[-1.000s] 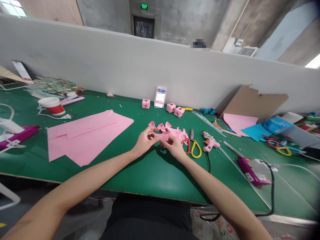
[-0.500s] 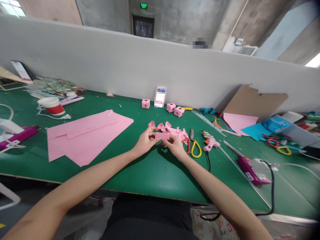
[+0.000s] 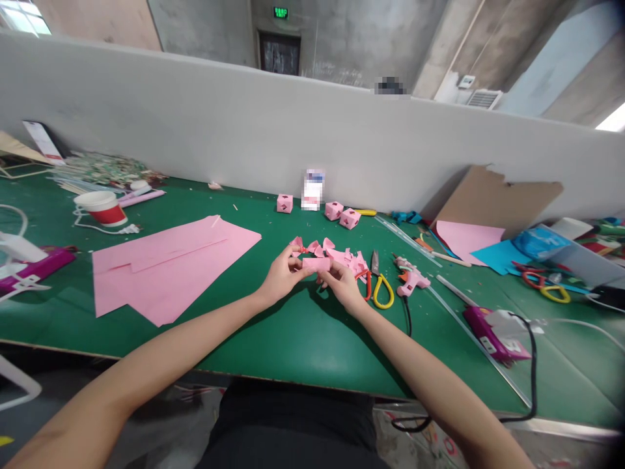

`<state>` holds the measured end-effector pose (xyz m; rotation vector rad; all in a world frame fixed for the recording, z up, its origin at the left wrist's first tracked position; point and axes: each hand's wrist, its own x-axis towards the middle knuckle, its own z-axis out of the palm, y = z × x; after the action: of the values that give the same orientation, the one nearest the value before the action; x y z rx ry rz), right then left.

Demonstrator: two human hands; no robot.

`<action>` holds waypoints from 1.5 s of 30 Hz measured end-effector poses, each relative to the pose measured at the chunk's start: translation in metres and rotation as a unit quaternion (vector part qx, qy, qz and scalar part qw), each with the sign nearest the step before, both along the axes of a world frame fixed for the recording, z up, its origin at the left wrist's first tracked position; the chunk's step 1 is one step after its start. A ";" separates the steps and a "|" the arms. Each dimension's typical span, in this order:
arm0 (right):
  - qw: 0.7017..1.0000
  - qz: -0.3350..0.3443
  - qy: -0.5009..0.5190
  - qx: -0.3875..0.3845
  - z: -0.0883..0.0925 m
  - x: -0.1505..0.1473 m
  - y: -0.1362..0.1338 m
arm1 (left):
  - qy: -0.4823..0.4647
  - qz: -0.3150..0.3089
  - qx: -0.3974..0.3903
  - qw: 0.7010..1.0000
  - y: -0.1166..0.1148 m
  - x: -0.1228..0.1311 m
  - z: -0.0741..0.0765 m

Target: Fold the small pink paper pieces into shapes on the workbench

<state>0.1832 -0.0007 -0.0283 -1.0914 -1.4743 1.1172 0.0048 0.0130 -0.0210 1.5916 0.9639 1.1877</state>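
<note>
Both my hands meet over the green table [image 3: 293,339] and pinch one small folded pink paper strip [image 3: 315,264]. My left hand [image 3: 282,276] grips its left end with closed fingers. My right hand [image 3: 340,284] holds its right end, fingers curled round it. Just behind the strip lies a heap of pink paper scraps [image 3: 342,255]. Three small pink paper cubes [image 3: 285,203] [image 3: 334,210] [image 3: 350,218] stand further back near the grey partition.
Large pink sheets [image 3: 166,264] lie to the left, beside a red-and-white paper cup [image 3: 103,208]. Yellow-handled scissors [image 3: 381,284], a pink glue gun [image 3: 410,279] and a purple glue gun [image 3: 493,332] with black cord lie right. Cardboard [image 3: 493,195] leans on the partition.
The pink strip has been turned and squeezed slightly between both hands; the hands stay in the same spot over the table.
</note>
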 end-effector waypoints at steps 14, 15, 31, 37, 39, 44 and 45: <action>0.999 -0.006 -0.029 0.013 -0.003 -0.001 0.001 | -0.017 -0.007 -0.032 0.999 0.003 -0.001 -0.002; 1.000 -0.006 -0.020 0.010 -0.004 -0.002 0.001 | -0.016 -0.004 -0.035 0.999 0.003 -0.001 -0.001; 0.997 -0.053 -0.026 0.046 -0.005 0.002 0.004 | -0.010 0.028 -0.027 0.999 0.004 -0.002 0.006; 0.999 -0.031 0.012 0.029 -0.007 0.002 0.006 | -0.001 0.049 -0.025 0.998 0.004 -0.002 0.007; 0.999 -0.032 0.008 0.035 -0.008 0.002 0.006 | -0.004 0.044 -0.020 0.999 0.005 -0.002 0.003; 0.998 -0.029 -0.013 0.049 -0.006 0.003 0.004 | 0.006 0.013 0.011 1.000 0.004 -0.001 -0.005; 0.999 -0.024 -0.014 0.047 -0.005 0.003 0.004 | 0.010 0.012 0.016 1.000 0.003 -0.001 -0.005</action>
<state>0.1858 0.0033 -0.0334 -1.0755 -1.4982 0.9930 0.0041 0.0163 -0.0262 1.6233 0.9849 1.2109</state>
